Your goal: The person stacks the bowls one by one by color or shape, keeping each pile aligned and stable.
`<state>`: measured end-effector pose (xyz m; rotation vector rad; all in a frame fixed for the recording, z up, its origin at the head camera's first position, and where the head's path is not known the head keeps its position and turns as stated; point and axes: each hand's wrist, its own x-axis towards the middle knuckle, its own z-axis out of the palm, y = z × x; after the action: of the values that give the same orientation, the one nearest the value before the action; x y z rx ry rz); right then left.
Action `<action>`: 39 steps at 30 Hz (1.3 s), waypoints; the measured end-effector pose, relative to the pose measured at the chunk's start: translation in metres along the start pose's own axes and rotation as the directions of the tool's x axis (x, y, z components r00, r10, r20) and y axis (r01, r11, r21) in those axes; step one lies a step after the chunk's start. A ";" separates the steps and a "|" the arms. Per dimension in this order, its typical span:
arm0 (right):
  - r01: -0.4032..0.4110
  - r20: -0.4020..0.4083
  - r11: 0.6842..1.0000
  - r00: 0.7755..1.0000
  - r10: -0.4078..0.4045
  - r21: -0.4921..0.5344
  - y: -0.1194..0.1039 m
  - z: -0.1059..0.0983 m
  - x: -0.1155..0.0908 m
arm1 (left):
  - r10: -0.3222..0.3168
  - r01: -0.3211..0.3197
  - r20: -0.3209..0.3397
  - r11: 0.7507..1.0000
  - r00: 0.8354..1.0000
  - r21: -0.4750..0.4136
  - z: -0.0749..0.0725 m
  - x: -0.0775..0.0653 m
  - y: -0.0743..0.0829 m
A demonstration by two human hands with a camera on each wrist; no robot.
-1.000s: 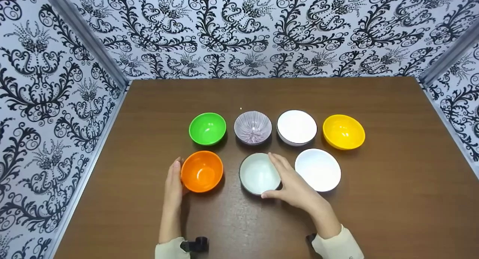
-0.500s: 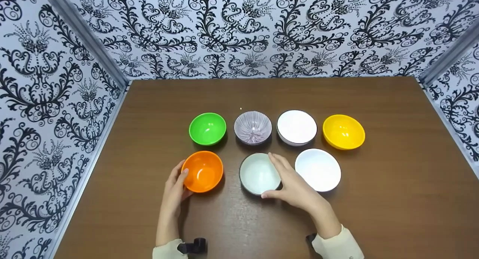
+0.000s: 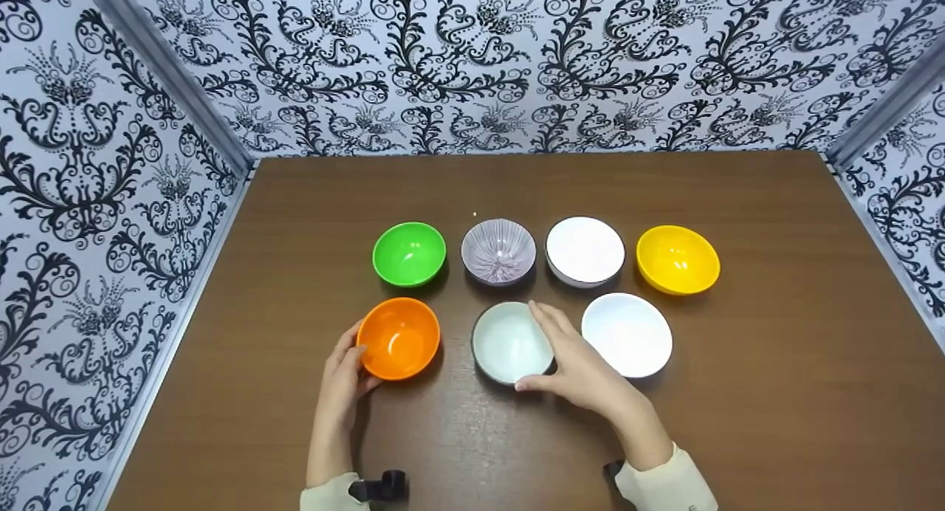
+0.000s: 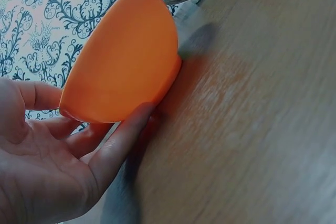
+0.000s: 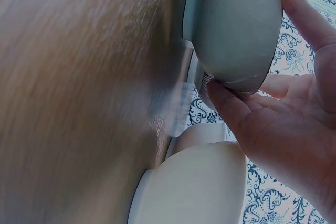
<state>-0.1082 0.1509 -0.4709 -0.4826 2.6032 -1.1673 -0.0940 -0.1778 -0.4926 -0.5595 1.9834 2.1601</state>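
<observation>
My left hand [image 3: 343,371] grips the left side of an orange bowl [image 3: 399,339], thumb at its rim. From the left wrist view, a finger [image 4: 123,142] reaches under the orange wall toward the foot, and the bowl looks upright at the table surface. To the right, my right hand [image 3: 579,363] holds a pale grey-green bowl [image 3: 509,345] by its right edge, with fingertips on the far rim and thumb on the near rim. That bowl's foot is close against the wood in the right wrist view. A white bowl [image 3: 627,334] stands just beyond the right hand.
Behind, a row holds a green bowl [image 3: 410,254], a purple-striped bowl [image 3: 500,251], a white bowl with a dark rim [image 3: 585,250] and a yellow bowl [image 3: 678,260]. The brown table [image 3: 797,334] ends at patterned walls [image 3: 480,68] at the back and sides.
My left hand has shifted around the orange bowl, its thumb moving from beside the wall onto the rim. Both bowls and my right hand keep their places.
</observation>
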 end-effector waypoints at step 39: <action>-0.007 0.021 1.000 1.000 0.007 0.001 0.001 -0.002 0.001 | 0.095 -0.091 0.029 0.987 0.995 -0.130 0.038 -0.009 0.014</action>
<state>-0.1095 0.1525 -0.4705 -0.4824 2.5843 -1.1550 -0.0971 -0.1405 -0.4744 -0.4518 1.8989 2.3489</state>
